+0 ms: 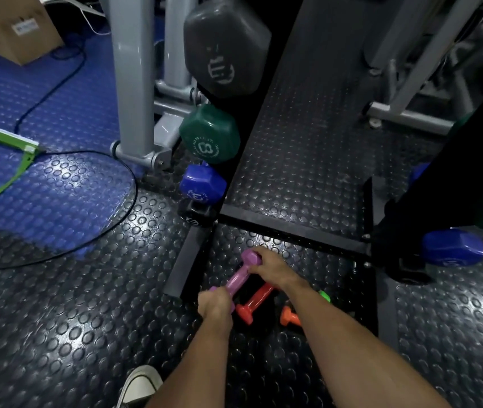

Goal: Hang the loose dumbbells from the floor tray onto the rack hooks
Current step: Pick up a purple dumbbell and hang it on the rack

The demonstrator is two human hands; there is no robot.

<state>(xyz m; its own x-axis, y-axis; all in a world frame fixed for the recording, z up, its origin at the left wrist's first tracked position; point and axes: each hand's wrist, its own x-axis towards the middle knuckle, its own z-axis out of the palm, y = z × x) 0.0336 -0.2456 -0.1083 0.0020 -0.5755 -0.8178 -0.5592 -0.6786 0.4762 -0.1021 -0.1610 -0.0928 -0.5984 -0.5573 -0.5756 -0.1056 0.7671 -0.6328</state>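
Head view: both hands are on 1 purple dumbbell [241,277], which lies tilted over the floor tray [365,293] at the base of the black rack [287,228]. Left hand [216,304] has its fingers curled round the near end, right hand [272,267] has them curled round the far end, next to the upper head. Can't tell if the dumbbell rests on the tray or is lifted clear of it.

Under it in the tray: a red dumbbell [253,303], an orange dumbbell [290,316] just beside the right forearm, and a green end [325,295] showing past that forearm; the rest of that one is hidden.

On the rack's left side, top to bottom: grey dumbbell [225,45] marked 10, green dumbbell [209,134] marked 8, blue dumbbell [202,184], then a small black dumbbell [197,214]. Right side has another blue one [453,247], w/ a green head above it at the frame edge.

Floor is studded rubber, black near the rack, blue at left. A black cable [116,228] loops across it, a cardboard box [13,28] sits top left, a white shoe [140,384] at the bottom.
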